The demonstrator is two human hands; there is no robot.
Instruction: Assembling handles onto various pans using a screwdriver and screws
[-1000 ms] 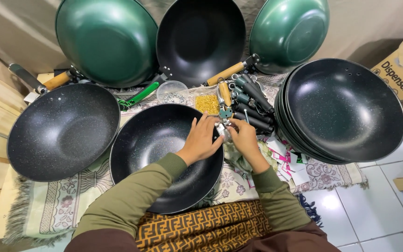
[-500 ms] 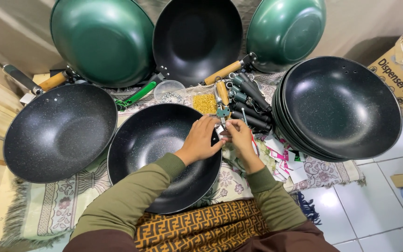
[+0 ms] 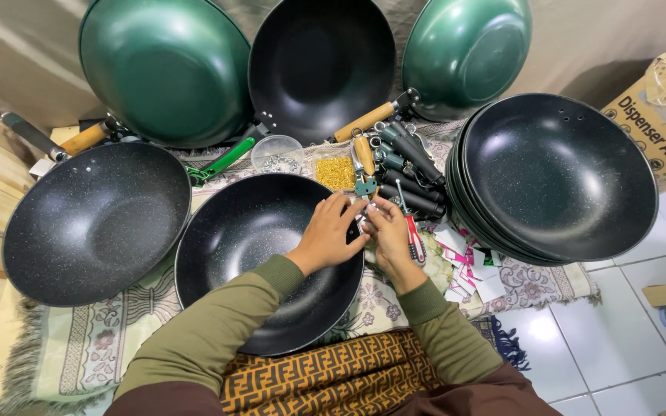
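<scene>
Hands close in at the rim of a speckled black wok

Compared with a second ago, both hands have drawn a little tighter together at the right rim of the round black speckled non-stick wok (image 3: 260,262), which has barely shifted on the patterned fringed cloth (image 3: 94,347) covering the surface; the work looks settled on that one spot. The left hand (image 3: 325,235) rests over the rim, the right hand (image 3: 387,231) meets it fingertip to fingertip, pinching something too small to make out. The wok sits bowl-up, handleless, just before the person, beside a pile of black and wooden handles (image 3: 398,166) and a stack of black woks (image 3: 560,177).
</scene>
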